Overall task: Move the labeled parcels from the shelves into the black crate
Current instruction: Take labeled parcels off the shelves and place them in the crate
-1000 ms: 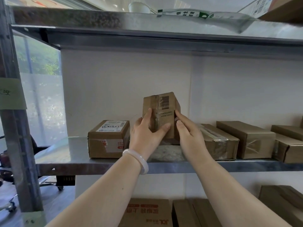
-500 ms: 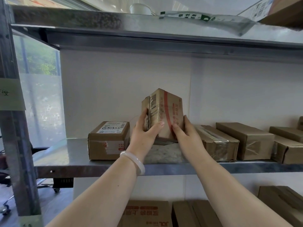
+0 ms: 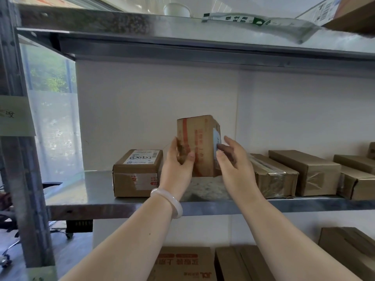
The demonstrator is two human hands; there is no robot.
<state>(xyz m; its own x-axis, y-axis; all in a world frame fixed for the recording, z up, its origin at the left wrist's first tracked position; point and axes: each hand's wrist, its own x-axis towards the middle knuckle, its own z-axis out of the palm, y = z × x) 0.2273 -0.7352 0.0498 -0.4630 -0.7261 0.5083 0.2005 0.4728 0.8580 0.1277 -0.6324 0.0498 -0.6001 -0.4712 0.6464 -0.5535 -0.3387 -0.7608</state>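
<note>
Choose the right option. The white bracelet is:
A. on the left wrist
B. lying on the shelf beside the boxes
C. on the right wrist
A: the bracelet sits around the wrist of the left hand, which holds the upright box. The wrist of the right hand is bare.

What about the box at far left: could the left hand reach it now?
Probably, once freed: the left hand grips the upright box, but the far-left box sits just beside it near the shelf front, nothing between them.
</note>
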